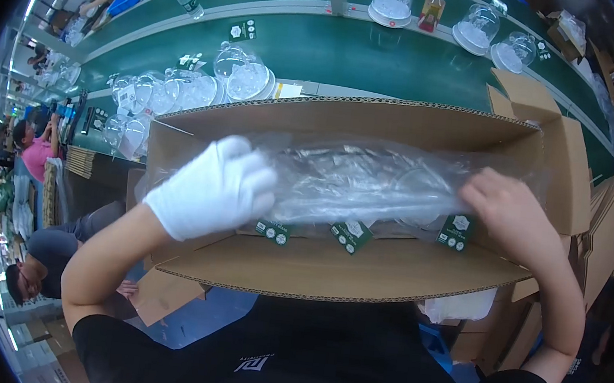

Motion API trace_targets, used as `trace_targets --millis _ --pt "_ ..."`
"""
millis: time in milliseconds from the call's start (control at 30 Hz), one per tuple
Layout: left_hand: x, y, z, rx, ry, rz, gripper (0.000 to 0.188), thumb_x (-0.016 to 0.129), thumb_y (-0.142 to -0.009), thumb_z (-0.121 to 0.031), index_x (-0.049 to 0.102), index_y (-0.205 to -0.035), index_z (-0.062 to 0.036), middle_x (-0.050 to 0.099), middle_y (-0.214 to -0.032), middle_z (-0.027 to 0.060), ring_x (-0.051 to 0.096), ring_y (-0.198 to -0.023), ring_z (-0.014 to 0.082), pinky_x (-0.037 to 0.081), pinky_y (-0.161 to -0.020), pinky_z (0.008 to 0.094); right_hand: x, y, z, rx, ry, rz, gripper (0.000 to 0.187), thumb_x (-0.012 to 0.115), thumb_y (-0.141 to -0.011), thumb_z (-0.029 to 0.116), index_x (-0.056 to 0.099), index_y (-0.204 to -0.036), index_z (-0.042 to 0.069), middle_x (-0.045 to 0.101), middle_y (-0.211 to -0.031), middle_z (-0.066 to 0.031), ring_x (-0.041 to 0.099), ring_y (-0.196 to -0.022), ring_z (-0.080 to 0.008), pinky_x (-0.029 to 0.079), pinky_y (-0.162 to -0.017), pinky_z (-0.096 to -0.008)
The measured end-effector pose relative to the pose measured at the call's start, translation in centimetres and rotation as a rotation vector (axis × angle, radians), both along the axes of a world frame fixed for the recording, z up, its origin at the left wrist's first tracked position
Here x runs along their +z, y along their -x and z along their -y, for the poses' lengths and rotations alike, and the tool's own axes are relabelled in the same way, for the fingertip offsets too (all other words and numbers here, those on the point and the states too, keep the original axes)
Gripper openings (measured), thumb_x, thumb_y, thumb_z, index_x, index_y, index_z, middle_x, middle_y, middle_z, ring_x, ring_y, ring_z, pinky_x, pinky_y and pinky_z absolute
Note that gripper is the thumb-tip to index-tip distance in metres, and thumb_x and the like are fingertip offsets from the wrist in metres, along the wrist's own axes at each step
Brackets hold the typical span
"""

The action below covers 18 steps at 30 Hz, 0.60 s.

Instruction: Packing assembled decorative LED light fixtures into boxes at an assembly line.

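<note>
A long open cardboard box point(328, 272) lies across in front of me. Crumpled clear plastic film point(368, 179) stretches lengthwise inside it; I cannot tell if it is a bag or a sheet. My left hand point(216, 189), in a white glove, is closed at the film's left end. At the other end, my bare right hand point(499, 212) pinches the film by the box's right wall. Green printed cards point(351, 235) show below the film's near edge, next to partly hidden clear items. What lies under the film is mostly hidden.
Beyond the box, a green bench point(322, 51) holds clear dome-shaped containers point(240, 76) at the left. More domes point(392, 2) and a drink bottle point(431, 10) stand on the upper shelf. Folded cardboard point(607, 223) leans at the right. A person point(52, 262) bends at the lower left.
</note>
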<state>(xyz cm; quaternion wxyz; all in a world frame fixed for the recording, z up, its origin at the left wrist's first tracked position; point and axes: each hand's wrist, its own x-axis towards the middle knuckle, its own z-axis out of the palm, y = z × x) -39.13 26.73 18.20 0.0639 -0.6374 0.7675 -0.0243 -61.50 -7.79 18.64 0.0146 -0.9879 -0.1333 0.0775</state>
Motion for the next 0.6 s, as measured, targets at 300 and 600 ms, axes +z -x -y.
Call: trace_targets --millis 300,600 --pt "-4.4 1.4 -3.7 0.107 -0.274 0.115 0.015 0.056 -0.088 -0.018 0.061 -0.101 -0.0153 0.056 -0.074 -0.0017 0.060 -0.067 0.0175 0.043 -0.068 0.0333 -4.5 2.6 1.5 -0.032 -0.063 -0.484 0.019 0.059 -0.083 0.002 0.068 -0.098 0.005 0.068 -0.103 -0.0123 0.068 -0.100 -0.0309 0.057 -0.084 -0.0398" --pt "-3.2 1.8 -3.2 0.317 0.015 0.323 0.009 0.063 -0.078 -0.018 0.059 -0.082 -0.0115 0.058 -0.105 0.0065 0.057 -0.089 0.0214 0.045 -0.067 0.0365 -5.7 3.6 2.6 -0.100 0.035 -0.774 0.022 0.062 -0.081 0.003 0.071 -0.102 0.005 0.071 -0.104 -0.0172 0.069 -0.096 -0.0377 0.056 -0.086 -0.0469"
